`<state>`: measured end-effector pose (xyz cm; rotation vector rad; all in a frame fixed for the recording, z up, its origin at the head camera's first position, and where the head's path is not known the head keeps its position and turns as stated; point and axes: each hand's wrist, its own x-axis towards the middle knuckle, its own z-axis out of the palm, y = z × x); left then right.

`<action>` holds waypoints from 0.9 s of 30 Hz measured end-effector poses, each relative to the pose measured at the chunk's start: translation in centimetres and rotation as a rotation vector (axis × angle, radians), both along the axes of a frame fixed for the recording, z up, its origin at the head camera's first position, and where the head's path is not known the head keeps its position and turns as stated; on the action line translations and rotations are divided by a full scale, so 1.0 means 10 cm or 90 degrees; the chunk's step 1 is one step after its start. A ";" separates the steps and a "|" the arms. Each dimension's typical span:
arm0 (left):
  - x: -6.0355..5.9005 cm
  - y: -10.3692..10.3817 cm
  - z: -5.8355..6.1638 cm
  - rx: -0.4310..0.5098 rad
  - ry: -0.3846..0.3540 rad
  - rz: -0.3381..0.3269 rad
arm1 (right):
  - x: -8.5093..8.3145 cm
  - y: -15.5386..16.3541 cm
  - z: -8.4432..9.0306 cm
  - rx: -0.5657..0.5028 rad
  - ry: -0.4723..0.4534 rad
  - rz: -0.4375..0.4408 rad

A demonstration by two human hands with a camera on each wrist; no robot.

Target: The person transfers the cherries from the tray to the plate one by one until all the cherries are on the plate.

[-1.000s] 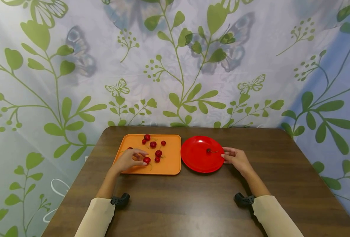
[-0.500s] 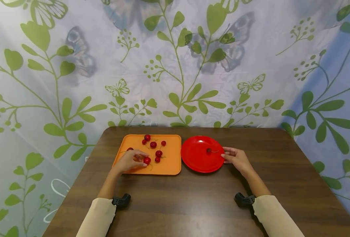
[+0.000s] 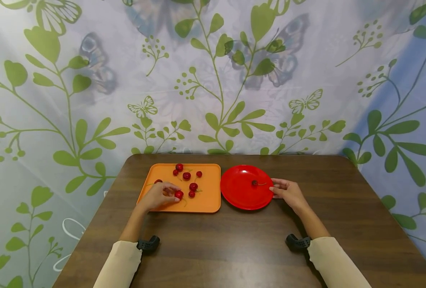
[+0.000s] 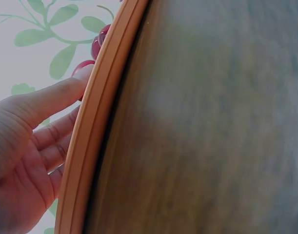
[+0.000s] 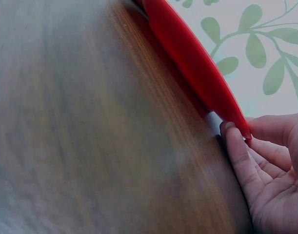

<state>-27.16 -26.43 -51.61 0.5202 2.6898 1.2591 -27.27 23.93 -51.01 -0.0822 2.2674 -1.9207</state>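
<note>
In the head view my left hand (image 3: 157, 196) reaches over the orange tray (image 3: 210, 202) and pinches a red cherry (image 3: 179, 194) between thumb and fingertips, near the tray's front side. Its thin stem trails toward the front. Several other cherries (image 3: 193, 187) lie on the tray behind and to the right. From the left wrist, the tray's edge (image 4: 92, 126) hides the fingertips and most of the cherry. My right hand (image 3: 288, 192) grips the right rim of the red plate (image 3: 238, 196), thumb on one side and fingers on the other. A single cherry (image 3: 254, 183) lies on the plate.
Tray and plate stand side by side near the back of a brown wooden table (image 3: 234, 244). Behind it hangs a patterned cloth (image 3: 205, 100) with green leaves and butterflies. Each wrist wears a black device (image 3: 149, 244).
</note>
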 end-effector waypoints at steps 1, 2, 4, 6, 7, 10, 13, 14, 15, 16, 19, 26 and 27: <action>0.00 0.00 0.00 -0.001 0.001 0.003 | -0.01 0.00 -0.02 0.000 -0.001 0.000; 0.00 0.00 -0.01 -0.002 0.004 0.005 | -0.03 0.01 -0.05 -0.001 -0.001 0.000; 0.00 -0.01 -0.02 -0.004 0.007 0.012 | -0.08 0.03 -0.13 -0.006 0.000 0.000; 0.00 -0.01 -0.02 -0.006 0.011 0.019 | -0.12 0.05 -0.20 -0.009 0.001 -0.002; -0.01 -0.01 -0.02 -0.009 0.013 0.021 | -0.13 0.06 -0.23 -0.007 0.002 -0.001; -0.01 0.00 -0.02 -0.018 0.018 0.028 | -0.16 0.08 -0.30 0.001 0.010 -0.004; -0.02 0.04 0.00 -0.021 0.020 0.026 | -0.16 0.08 -0.31 0.011 0.018 -0.003; -0.02 0.05 0.01 -0.018 0.019 0.027 | -0.15 0.09 -0.30 0.011 0.020 -0.006; -0.02 0.07 0.01 -0.014 0.020 0.027 | -0.15 0.09 -0.30 0.012 0.021 -0.007; -0.03 0.08 0.01 -0.008 0.020 0.029 | -0.15 0.09 -0.30 0.012 0.022 -0.008; -0.02 0.11 0.04 0.006 0.027 0.036 | -0.15 0.09 -0.29 0.007 0.024 -0.009; 0.04 0.21 0.17 0.026 0.048 0.046 | -0.14 0.08 -0.28 0.006 0.012 -0.003; 0.05 0.23 0.19 0.026 0.053 0.046 | -0.14 0.08 -0.29 0.005 0.010 -0.006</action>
